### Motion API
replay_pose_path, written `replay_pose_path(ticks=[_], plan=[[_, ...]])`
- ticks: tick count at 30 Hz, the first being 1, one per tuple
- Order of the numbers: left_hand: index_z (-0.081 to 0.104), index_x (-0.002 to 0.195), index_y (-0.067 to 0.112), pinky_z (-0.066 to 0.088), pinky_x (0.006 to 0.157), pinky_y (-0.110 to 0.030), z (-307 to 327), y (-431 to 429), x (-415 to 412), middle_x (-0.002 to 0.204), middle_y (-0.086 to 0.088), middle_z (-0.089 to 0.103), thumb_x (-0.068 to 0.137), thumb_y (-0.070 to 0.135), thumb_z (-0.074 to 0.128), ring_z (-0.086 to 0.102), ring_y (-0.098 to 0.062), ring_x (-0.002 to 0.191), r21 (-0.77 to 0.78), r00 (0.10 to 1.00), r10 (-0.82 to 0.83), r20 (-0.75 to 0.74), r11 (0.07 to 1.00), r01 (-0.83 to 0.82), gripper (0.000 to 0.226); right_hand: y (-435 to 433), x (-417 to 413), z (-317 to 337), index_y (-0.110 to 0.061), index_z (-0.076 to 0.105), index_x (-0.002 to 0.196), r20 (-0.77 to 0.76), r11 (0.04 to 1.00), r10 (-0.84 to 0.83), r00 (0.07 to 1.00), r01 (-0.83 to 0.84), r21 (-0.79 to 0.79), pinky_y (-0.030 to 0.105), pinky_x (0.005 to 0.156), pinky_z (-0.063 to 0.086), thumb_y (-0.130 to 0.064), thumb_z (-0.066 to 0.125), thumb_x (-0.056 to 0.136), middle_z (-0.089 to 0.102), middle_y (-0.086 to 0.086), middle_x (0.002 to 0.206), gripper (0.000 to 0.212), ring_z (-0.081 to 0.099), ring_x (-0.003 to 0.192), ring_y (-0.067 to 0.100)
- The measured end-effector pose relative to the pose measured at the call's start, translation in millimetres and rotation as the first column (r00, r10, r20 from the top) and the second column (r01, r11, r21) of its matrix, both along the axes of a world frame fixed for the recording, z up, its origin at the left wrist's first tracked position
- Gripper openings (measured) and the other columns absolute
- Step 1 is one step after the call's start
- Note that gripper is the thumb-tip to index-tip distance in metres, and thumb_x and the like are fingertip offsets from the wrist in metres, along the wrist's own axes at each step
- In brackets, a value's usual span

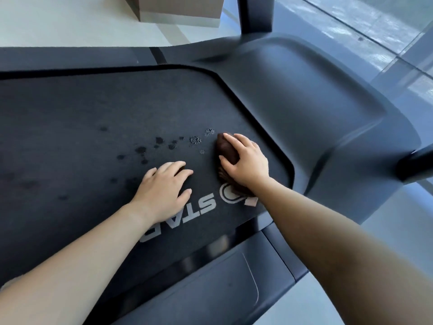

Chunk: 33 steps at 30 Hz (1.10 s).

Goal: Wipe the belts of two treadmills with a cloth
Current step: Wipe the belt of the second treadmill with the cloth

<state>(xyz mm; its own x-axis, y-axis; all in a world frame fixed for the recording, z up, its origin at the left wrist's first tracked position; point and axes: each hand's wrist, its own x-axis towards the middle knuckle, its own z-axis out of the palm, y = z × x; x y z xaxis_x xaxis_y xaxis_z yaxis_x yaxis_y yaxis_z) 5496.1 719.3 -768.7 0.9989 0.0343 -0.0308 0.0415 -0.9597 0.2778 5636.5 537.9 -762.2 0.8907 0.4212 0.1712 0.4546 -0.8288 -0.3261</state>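
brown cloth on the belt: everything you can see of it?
The brown cloth is dark, soft-looking fabric bunched into a long wad, folds showing at its near end. It lies on the treadmill belt by its rounded corner, near end over part of the printed logo. The right hand grips it from above, fingers curled over the far end, thumb on its left side. Dark spots sit just left of it.

A bunched dark-brown cloth (224,148) lies on the black, spot-marked treadmill belt (82,113).
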Motion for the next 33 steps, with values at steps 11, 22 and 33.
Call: replay_pose_path(ticks=[11, 22, 33], plan=[[0.018, 0.146, 0.032, 0.002, 0.111, -0.057, -13, -59, 56, 0.157, 0.009, 0.007, 0.093, 0.049, 0.031, 0.002, -0.012, 0.143, -0.002, 0.998, 0.051, 0.021, 0.999, -0.051, 0.058, -39, 6, -12, -0.035, 0.051, 0.134, 0.127, 0.994, 0.075, 0.989, -0.084, 0.069, 0.042, 0.092, 0.046, -0.045, 0.059, 0.081, 0.053, -0.007, 0.134, 0.054, 0.048, 0.12, 0.021], [0.022, 0.144, 0.037, 0.001, 0.112, -0.056, -23, -60, 61, 0.155, 0.011, 0.013, 0.085, 0.057, 0.022, 0.005, -0.01, 0.142, 0.007, 0.992, 0.088, 0.091, 0.996, -0.089, 0.063, -10, 90, -2, -0.034, 0.049, 0.137, 0.128, 0.997, 0.078, 0.989, -0.08, 0.015, 0.042, 0.092, 0.044, -0.042, 0.057, 0.086, 0.049, -0.006, 0.139, 0.053, 0.044, 0.124, 0.024], [0.025, 0.144, 0.033, 0.001, 0.113, -0.054, -22, -53, 62, 0.156, 0.009, 0.013, 0.09, 0.051, 0.032, 0.005, -0.012, 0.143, -0.038, 0.996, 0.031, 0.081, 0.999, -0.027, 0.057, -76, -5, 5, -0.031, 0.031, 0.148, 0.032, 0.959, 0.22, 0.975, -0.21, -0.19, 0.052, 0.116, 0.007, -0.051, 0.054, 0.087, 0.033, 0.002, 0.154, 0.069, 0.022, 0.144, 0.024]])
